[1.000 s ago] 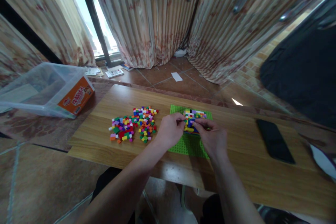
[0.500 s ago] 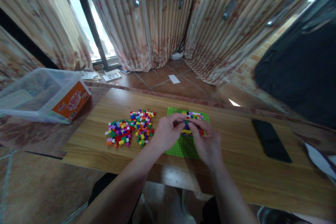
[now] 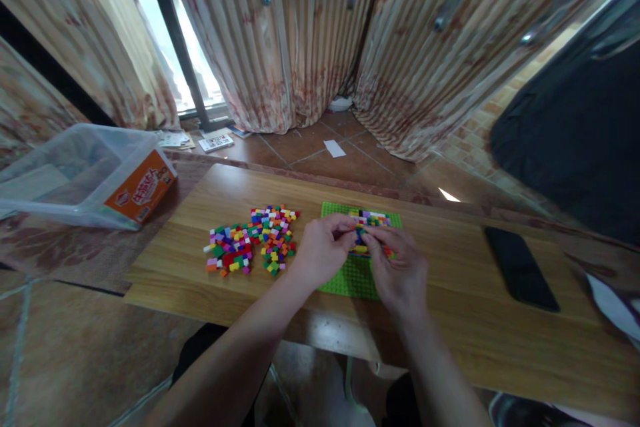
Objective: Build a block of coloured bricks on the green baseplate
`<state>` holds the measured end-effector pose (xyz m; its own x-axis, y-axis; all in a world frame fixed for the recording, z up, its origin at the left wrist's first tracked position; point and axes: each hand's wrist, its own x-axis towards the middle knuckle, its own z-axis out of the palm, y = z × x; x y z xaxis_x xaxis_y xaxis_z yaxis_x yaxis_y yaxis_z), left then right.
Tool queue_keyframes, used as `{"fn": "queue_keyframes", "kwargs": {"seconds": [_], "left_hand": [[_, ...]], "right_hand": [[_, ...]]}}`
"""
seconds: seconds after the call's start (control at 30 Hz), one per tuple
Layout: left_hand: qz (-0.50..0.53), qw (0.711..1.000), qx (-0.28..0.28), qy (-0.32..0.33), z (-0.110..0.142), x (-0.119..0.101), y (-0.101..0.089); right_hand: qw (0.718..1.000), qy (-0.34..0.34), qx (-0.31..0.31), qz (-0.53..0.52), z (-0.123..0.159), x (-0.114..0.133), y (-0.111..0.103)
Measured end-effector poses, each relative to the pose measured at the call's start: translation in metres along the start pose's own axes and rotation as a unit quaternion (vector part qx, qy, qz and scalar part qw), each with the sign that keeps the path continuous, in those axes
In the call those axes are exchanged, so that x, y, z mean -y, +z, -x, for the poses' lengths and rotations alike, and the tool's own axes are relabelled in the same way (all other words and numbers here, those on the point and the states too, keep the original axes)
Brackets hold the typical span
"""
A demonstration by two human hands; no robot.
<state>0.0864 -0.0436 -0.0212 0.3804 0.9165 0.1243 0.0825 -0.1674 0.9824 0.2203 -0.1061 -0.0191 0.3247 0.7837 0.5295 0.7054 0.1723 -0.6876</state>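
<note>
Over the green studded baseplate [image 3: 353, 283], my left hand [image 3: 320, 250] and my right hand [image 3: 401, 270] meet with thumbs and fingertips pinched close together. Between the fingertips shows a small blue toy brick [image 3: 359, 233], which both hands appear to grip. Rows of multicoloured bricks [image 3: 373, 219] are fixed to the far part of the plate, partly hidden behind my fingers. A yellow brick [image 3: 360, 249] shows just below the pinch. To the left of my left hand, a spread of loose small bricks [image 3: 237, 258] in many colours lies on the wooden table.
A clear plastic bin [image 3: 90, 210] with an orange label stands left of the wooden table [image 3: 185, 267]. On the right side of the tabletop lies a black phone [image 3: 520, 267]. Curtains [image 3: 310, 47] hang beyond the far edge, above a tiled floor with a paper slip [image 3: 335, 148].
The whole view has shifted slightly. My fingers have moved a little around the blue brick, with the right hand's fingers curled somewhat more. The loose bricks look unchanged.
</note>
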Motion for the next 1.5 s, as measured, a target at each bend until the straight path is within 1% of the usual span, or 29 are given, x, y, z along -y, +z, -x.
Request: {"fn": "queue_keyframes", "kwargs": {"seconds": [0.1,0.17,0.3,0.4,0.57,0.73,1.03,1.3,1.4,1.5], "left_hand": [[-0.022,0.999,-0.027,-0.009,-0.006,0.004,-0.009],[-0.044,0.998,-0.032,-0.014,-0.010,0.006,-0.014],[-0.063,0.997,-0.035,-0.017,-0.011,0.005,-0.018],[-0.078,0.996,-0.038,-0.015,-0.010,0.002,-0.016],[-0.102,0.994,-0.029,-0.011,-0.008,0.000,-0.014],[-0.107,0.994,-0.026,-0.009,-0.008,0.002,-0.013],[-0.124,0.992,-0.014,-0.024,-0.006,0.000,-0.011],[-0.123,0.992,0.005,-0.032,-0.004,0.001,-0.007],[-0.118,0.992,0.012,-0.031,-0.004,0.003,-0.006],[-0.112,0.993,0.011,-0.028,-0.004,0.002,-0.006]], "right_hand": [[1.000,0.020,0.000,0.014,-0.005,-0.009,-0.009],[0.999,0.023,0.018,0.023,-0.007,-0.014,-0.014],[0.996,-0.012,0.076,0.040,-0.005,-0.020,-0.015],[0.994,-0.023,0.092,0.055,-0.002,-0.022,-0.012],[0.994,-0.010,0.088,0.056,-0.001,-0.024,-0.008],[0.996,0.008,0.068,0.051,-0.002,-0.021,-0.006],[0.995,-0.044,0.060,0.069,0.002,-0.024,-0.006],[0.988,-0.111,0.049,0.090,0.003,-0.025,-0.005],[0.987,-0.122,0.055,0.088,0.003,-0.025,-0.006],[0.987,-0.119,0.063,0.089,0.003,-0.025,-0.006]]}}
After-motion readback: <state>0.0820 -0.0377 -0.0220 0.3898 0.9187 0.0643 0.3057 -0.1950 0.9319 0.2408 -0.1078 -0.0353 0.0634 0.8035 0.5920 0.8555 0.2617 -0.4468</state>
